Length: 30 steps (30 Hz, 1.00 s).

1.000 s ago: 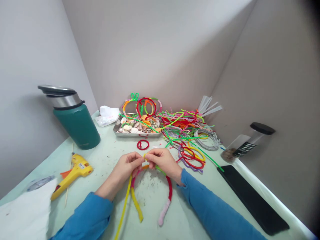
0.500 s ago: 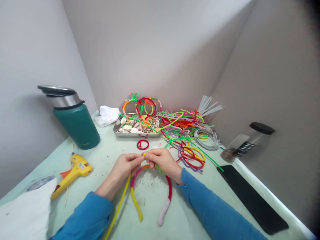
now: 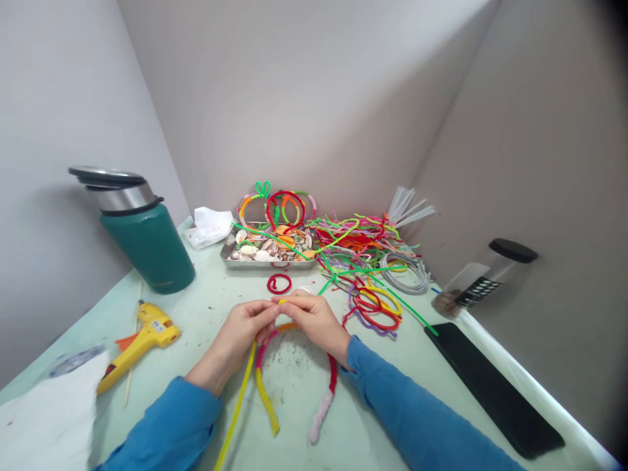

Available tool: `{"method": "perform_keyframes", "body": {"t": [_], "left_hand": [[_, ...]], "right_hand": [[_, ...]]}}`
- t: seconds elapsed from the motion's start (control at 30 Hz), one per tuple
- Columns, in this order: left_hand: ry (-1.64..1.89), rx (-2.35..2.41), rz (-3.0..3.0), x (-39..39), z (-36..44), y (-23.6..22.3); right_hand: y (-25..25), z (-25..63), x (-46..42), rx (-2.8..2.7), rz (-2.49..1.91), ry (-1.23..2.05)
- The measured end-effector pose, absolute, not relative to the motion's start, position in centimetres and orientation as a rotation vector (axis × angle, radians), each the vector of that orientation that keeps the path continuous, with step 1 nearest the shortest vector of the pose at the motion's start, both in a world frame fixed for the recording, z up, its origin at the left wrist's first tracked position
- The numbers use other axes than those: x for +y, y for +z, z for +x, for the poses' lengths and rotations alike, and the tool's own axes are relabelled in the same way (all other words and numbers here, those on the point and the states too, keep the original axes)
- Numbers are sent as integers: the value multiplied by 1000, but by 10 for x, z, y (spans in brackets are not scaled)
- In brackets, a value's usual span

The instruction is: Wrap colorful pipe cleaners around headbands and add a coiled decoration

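Observation:
My left hand (image 3: pixel 249 325) pinches a yellow pipe cleaner (image 3: pixel 239 409), whose long tail runs down toward the near edge of the table. Fingertips of my right hand (image 3: pixel 314 320) meet the left ones and close on the same pipe cleaner's upper end; only a bit of yellow shows between them. Just below both hands lies a headband (image 3: pixel 266 400) wrapped in yellow, pink, orange, red and pale lilac, its open ends facing me. The top right of its arc is covered by my right hand. A small dark-red pipe-cleaner coil (image 3: pixel 279 283) lies just beyond my fingers.
Behind are a metal tray (image 3: pixel 269 264) of shells, finished headbands (image 3: pixel 285 195) and a pipe-cleaner pile (image 3: pixel 353 235). Red-handled scissors (image 3: pixel 377 318) lie right, near a black slab (image 3: pixel 493 389) and a jar (image 3: pixel 490 275). Left are a yellow glue gun (image 3: pixel 142 343) and a green bottle (image 3: pixel 152 245).
My right hand has shifted slightly left and turned over the pinch, hiding the headband's green part. The left hand stays nearly in place; the yellow tail has swung slightly right.

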State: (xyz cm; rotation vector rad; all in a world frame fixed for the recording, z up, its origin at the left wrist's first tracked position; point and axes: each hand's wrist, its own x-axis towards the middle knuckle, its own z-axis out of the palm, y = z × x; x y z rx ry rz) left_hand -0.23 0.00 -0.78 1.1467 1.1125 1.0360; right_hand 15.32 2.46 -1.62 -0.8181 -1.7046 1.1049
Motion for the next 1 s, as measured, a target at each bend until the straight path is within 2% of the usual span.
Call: {"method": "perform_keyframes", "body": {"t": [0.2, 0.7, 1.0], "left_hand": [[1092, 1213, 1233, 3, 2, -7], [965, 1112, 1134, 0, 1, -5], [1007, 1099, 1093, 0, 1, -7]], "right_hand": [[-18, 152, 25, -1549, -878, 1460], [-15, 153, 27, -1421, -925, 1379], [-16, 151, 26, -1310, -827, 1575]]}}
